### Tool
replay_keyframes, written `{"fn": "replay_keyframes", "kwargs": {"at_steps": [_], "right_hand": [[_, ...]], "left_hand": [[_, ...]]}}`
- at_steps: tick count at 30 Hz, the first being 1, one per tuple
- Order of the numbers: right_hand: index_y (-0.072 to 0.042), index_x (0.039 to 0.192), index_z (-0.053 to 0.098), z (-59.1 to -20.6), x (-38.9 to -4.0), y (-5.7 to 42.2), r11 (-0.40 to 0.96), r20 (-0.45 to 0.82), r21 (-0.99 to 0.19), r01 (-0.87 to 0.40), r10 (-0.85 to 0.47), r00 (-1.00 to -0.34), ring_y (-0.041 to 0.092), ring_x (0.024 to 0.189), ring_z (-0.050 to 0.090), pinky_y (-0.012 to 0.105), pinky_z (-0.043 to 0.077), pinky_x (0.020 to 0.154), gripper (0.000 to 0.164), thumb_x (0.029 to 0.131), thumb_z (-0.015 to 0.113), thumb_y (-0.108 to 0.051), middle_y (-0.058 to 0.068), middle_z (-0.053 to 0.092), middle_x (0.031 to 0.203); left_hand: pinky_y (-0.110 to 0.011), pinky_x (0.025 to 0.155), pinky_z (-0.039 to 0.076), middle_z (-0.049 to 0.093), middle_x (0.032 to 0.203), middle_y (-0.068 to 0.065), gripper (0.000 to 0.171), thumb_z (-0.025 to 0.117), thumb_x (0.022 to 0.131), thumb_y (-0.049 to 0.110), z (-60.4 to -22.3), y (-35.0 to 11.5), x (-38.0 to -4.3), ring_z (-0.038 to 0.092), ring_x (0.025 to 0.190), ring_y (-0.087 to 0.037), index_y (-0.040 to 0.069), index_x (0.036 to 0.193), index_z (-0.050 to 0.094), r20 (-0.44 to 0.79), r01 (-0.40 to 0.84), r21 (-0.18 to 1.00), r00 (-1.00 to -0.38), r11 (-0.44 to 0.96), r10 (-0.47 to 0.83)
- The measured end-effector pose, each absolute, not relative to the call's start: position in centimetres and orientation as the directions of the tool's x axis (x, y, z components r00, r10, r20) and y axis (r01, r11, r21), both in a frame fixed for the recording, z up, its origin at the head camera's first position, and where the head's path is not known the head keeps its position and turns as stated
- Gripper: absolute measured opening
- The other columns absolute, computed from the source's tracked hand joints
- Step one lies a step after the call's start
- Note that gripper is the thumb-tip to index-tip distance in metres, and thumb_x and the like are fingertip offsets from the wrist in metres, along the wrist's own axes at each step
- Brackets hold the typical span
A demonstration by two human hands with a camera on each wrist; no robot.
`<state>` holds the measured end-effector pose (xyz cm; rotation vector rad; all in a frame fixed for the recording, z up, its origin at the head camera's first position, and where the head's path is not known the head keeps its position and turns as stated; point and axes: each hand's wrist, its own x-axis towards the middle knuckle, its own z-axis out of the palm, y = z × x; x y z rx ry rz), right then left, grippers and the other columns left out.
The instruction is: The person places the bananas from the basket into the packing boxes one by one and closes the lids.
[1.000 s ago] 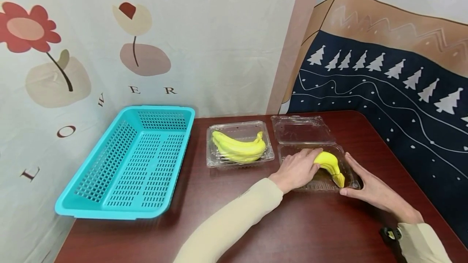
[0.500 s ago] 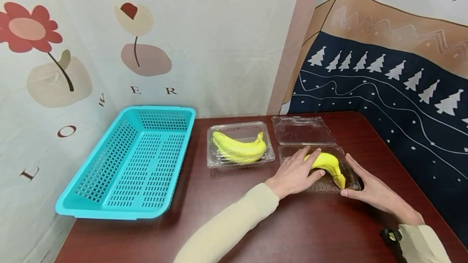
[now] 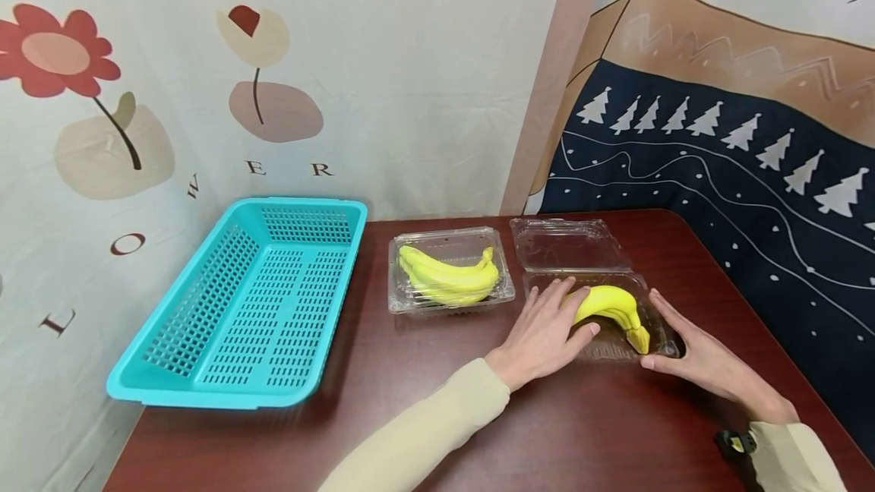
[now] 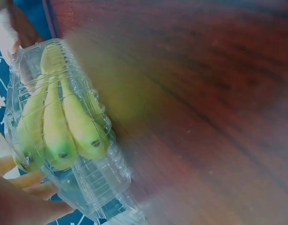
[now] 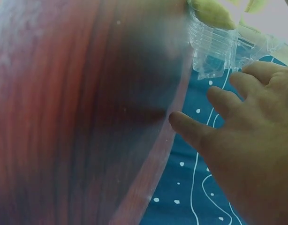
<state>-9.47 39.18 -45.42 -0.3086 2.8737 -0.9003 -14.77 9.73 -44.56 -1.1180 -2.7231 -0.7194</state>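
Observation:
A bunch of yellow bananas (image 3: 608, 302) lies in the base of a clear plastic clamshell box (image 3: 601, 351), whose lid (image 3: 569, 245) is folded back behind it. My left hand (image 3: 543, 332) has its fingers spread over the box's left side, fingertips close to the bananas' left end, and it grips nothing. Along the box's right side lie the extended fingers of my right hand (image 3: 707, 359), its thumb at the front right corner. In the left wrist view the bananas (image 4: 57, 122) show blunt dark tips. The right wrist view shows extended fingers (image 5: 193, 129) beside the box's edge.
Left of this box stands a closed clear clamshell (image 3: 396, 298) with another banana bunch (image 3: 447, 279) inside. A turquoise perforated basket (image 3: 317, 340) sits at the table's left. Printed cloths (image 3: 424, 97) hang behind the dark red wooden table (image 3: 560, 431).
My left hand has let go of the bananas and drawn back to the left, its fingers spreading. The bananas stay in the box. My right hand keeps its place at the box's right side.

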Motion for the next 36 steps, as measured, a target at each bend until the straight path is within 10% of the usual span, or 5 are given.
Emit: {"fn": "replay_keyframes", "kwargs": {"at_steps": [17,26,30,36], "right_hand": [[-0.018,0.168,0.012,-44.9,-9.2,39.5,0.828,-0.044,-0.533,-0.177,-0.236,-0.971,0.047,0.145,0.033,0.066,0.038,0.100,0.109,0.087,0.083,-0.039,0.018,0.017,0.171],[-0.011,0.167,0.016,-44.2,-9.7,39.8,0.787,0.008,-0.572,-0.230,-0.275,-0.961,0.003,0.151,0.016,0.027,0.027,0.117,0.087,0.100,0.069,-0.026,0.023,0.018,0.169],[-0.008,0.166,0.017,-43.7,-10.5,39.7,0.757,0.048,-0.605,-0.244,-0.271,-0.961,-0.009,0.147,0.010,-0.002,0.010,0.101,0.071,0.108,0.055,-0.022,0.025,0.019,0.168],[-0.011,0.167,0.011,-42.8,-12.1,39.3,0.721,-0.042,-0.682,-0.125,-0.210,-0.977,0.044,0.154,0.014,0.017,0.012,0.118,0.064,0.113,0.040,-0.030,0.022,0.012,0.171]], "left_hand": [[-0.045,0.119,0.036,0.038,0.161,-0.014,0.061,0.061,0.099,0.040,-45.6,8.9,-15.0,0.039,0.148,-0.032,0.012,0.152,0.048,0.365,0.566,0.551,-0.824,0.614,0.433],[-0.046,0.121,0.033,0.025,0.167,-0.020,0.067,0.056,0.101,0.041,-45.1,9.2,-15.0,0.027,0.154,-0.038,0.007,0.156,0.041,0.229,0.430,0.678,-0.895,0.597,0.384],[-0.048,0.120,0.034,0.020,0.169,-0.022,0.069,0.056,0.101,0.041,-45.2,9.5,-15.2,0.023,0.155,-0.037,0.005,0.157,0.039,0.185,0.372,0.727,-0.916,0.577,0.356],[-0.050,0.118,0.036,0.012,0.170,-0.024,0.069,0.054,0.102,0.042,-45.1,10.1,-15.5,0.020,0.156,-0.035,0.006,0.159,0.037,0.115,0.260,0.815,-0.949,0.517,0.294]]}}
